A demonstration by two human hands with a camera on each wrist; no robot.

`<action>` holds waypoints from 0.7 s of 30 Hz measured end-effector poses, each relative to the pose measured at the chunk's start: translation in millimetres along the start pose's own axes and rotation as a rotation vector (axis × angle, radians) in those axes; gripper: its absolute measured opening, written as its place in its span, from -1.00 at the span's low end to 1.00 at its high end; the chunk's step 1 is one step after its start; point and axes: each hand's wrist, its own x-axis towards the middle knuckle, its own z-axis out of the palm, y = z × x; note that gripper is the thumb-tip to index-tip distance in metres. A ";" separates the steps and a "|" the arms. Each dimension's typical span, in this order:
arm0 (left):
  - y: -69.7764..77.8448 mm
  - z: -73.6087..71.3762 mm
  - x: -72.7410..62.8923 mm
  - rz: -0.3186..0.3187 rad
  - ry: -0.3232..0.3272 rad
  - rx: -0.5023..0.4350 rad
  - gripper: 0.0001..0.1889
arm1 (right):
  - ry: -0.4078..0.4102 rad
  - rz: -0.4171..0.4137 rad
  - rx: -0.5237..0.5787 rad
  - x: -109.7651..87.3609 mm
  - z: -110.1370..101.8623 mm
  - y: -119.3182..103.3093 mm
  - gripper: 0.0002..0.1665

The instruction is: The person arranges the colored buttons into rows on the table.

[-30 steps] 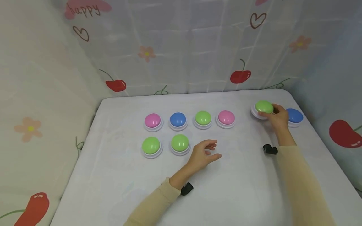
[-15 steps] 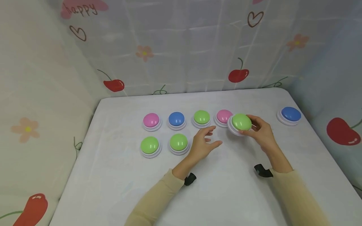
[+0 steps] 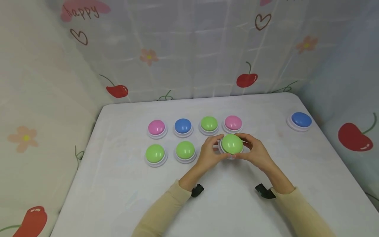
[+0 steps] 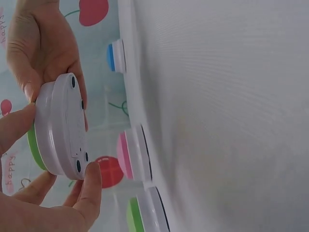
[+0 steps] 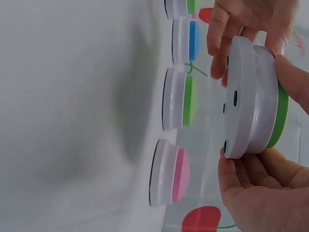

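Both hands hold a green push button (image 3: 232, 144) with a round white base, in front of the right-hand pink button (image 3: 233, 122). My left hand (image 3: 209, 154) grips its left side and my right hand (image 3: 255, 153) its right, thumbs at the near side. Seen from the left wrist, the held button (image 4: 57, 128) is off the table, its underside with small dark feet showing. From the right wrist, my right thumb (image 5: 293, 79) lies against the green dome's edge, and the fingers (image 5: 256, 179) curl at the base.
On the white table (image 3: 237, 207), the back row has a pink button (image 3: 157, 127), a blue button (image 3: 183, 126) and a green button (image 3: 209, 124) beside the right-hand pink one. Two green buttons (image 3: 155, 153) stand nearer. Another blue button (image 3: 301, 120) is far right. Printed curtains (image 3: 192, 49) surround the table.
My right hand has carried the green button leftward from beside the far-right blue button to my left hand. The left hand, earlier holding nothing, now grips it too.
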 end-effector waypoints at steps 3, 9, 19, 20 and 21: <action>-2.5 -2.9 -4.5 -0.015 -0.003 0.004 -0.26 | -0.017 -0.001 -0.002 -0.6 5.7 -0.9 -0.07; -5.2 -10.6 -10.4 -0.012 0.025 0.010 -0.28 | -0.040 -0.027 0.021 3.2 15.3 -2.1 -0.10; -11.9 -19.1 -18.3 -0.084 0.097 0.038 -0.31 | -0.080 -0.046 -0.006 16.5 34.4 2.2 -0.12; -12.6 -19.1 -18.7 -0.095 0.104 0.045 -0.31 | -0.085 -0.044 0.000 17.7 35.9 3.0 -0.12; -13.2 -18.9 -19.0 -0.107 0.109 0.053 -0.31 | -0.089 -0.041 0.004 18.7 37.1 3.9 -0.12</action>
